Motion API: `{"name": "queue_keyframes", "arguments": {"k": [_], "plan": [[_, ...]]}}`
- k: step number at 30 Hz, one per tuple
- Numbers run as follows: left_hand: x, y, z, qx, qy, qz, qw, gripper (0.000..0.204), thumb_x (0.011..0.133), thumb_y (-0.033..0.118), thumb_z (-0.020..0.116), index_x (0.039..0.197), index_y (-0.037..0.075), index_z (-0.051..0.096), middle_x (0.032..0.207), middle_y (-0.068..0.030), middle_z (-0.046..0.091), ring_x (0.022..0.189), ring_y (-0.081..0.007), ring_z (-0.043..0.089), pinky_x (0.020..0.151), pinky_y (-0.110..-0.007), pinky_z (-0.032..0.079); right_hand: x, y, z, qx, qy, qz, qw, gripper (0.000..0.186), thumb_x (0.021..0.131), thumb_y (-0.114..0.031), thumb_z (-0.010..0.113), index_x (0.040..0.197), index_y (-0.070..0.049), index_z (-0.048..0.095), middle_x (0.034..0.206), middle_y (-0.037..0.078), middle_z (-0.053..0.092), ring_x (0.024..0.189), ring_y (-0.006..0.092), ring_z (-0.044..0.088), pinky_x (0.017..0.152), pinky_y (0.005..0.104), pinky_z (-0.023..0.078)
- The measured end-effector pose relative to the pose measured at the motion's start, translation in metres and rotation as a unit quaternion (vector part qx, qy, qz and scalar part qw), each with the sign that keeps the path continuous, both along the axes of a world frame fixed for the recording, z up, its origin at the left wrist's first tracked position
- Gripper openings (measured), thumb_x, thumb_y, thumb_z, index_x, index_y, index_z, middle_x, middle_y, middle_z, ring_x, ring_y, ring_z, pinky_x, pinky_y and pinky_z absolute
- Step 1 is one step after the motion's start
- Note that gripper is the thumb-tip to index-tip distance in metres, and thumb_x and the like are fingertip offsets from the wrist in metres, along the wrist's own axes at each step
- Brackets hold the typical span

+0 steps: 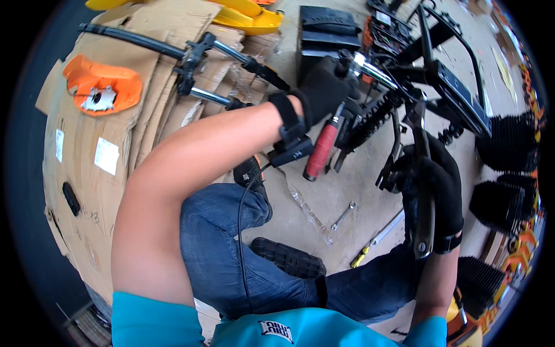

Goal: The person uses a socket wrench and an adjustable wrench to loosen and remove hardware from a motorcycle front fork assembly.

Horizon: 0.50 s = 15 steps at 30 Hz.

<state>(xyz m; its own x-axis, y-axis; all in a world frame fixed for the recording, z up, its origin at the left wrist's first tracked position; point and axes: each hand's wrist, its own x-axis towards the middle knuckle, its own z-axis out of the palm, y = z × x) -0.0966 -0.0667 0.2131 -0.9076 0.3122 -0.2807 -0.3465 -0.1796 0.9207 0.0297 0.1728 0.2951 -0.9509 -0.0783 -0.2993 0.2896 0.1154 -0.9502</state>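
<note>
- Left hand (326, 89), upper centre: fingers closed round the ratchet (322, 149) near its head, apparently to steady the socket (377, 74).
- Right hand (444, 179), right of centre: fingers curled about the wrench (425, 217), probably for leverage.
- Frame (426, 43), upper right: at the wrench's tip.
- Spanner (344, 215), lower centre: floor, seemingly within reach.

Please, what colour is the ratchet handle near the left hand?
The ratchet handle is red; the head view shows it best.
</note>
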Motion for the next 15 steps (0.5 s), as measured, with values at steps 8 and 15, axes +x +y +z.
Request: {"name": "queue_keyframes", "arguments": {"k": [8, 15], "plan": [[-0.0020, -0.0049, -0.0016, -0.031, 0.004, -0.056, 0.998, 0.014, 0.098, 0.011, 0.049, 0.107, 0.002, 0.044, 0.096, -0.0186, 0.066, 0.079, -0.0250, 0.071, 0.067, -0.035, 0.061, -0.0026, 0.0014, 0.0046, 0.014, -0.009, 0.002, 1.000, 0.055, 0.086, -0.017, 0.057, 0.136, 0.004, 0.046, 0.107, 0.012, 0.063, 0.076, 0.0125, 0.060, 0.060, 0.0268, 0.055], [0.0000, -0.0035, 0.0017, -0.074, 0.027, -0.055, 0.995, 0.013, 0.100, 0.013, 0.050, 0.098, 0.004, 0.041, 0.094, -0.0224, 0.067, 0.081, -0.0287, 0.072, 0.069, -0.034, 0.062, -0.0035, 0.0024, 0.0072, 0.033, -0.042, -0.003, 0.999, 0.056, 0.084, -0.017, 0.058, 0.135, 0.004, 0.048, 0.106, 0.010, 0.064, 0.079, 0.0126, 0.061, 0.062, 0.0272, 0.056]]}}
